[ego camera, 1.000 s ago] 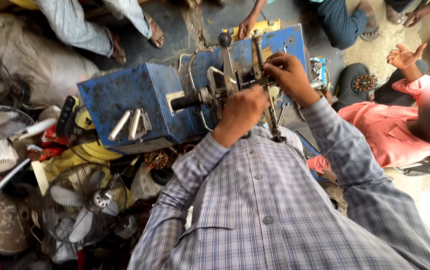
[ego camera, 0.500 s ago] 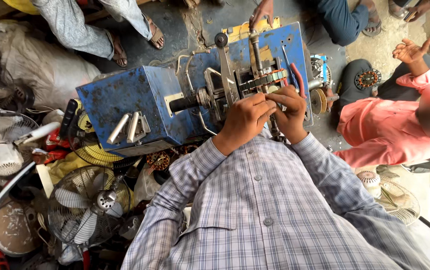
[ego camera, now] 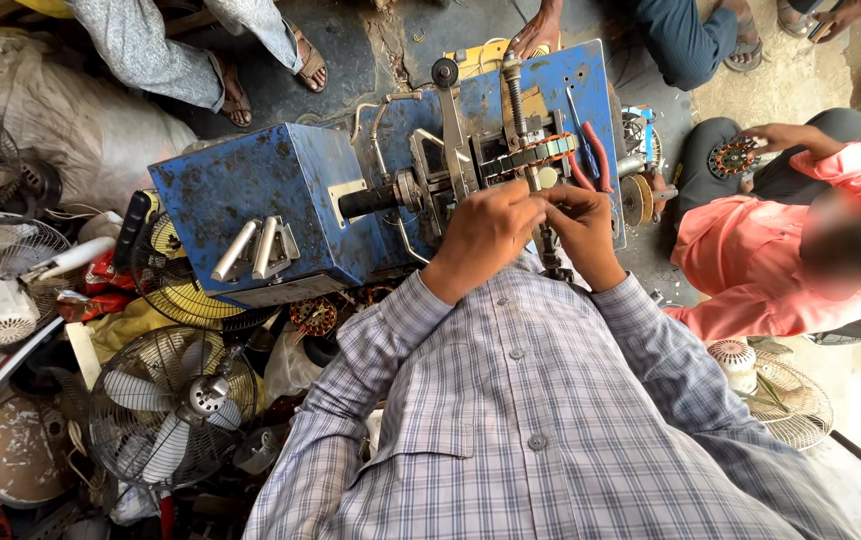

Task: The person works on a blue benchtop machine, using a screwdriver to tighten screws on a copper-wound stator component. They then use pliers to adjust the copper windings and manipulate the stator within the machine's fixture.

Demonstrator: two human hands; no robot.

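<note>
Looking down from the head camera, I list things from biggest to smallest:
Machine: blue metal winding machine (ego camera: 280, 200) — boxy, scuffed, standing straight ahead of me; a black-tipped shaft sticks out of its right face.
Fan: wire-caged table fan (ego camera: 172, 405) lying at lower left among loose parts.
Co-worker: a person in a pink shirt (ego camera: 750, 260) sits to the right; that person's hand rests on a round stator (ego camera: 730, 157).
Left hand (ego camera: 480, 235): fingers curled, pressed together at the toothed core (ego camera: 530, 155) mounted on the machine.
Right hand (ego camera: 580, 225): fingertips pinched beside the left; what they pinch I cannot tell.
Pliers: red-handled pliers (ego camera: 590, 155) lie just right of the core.
</note>
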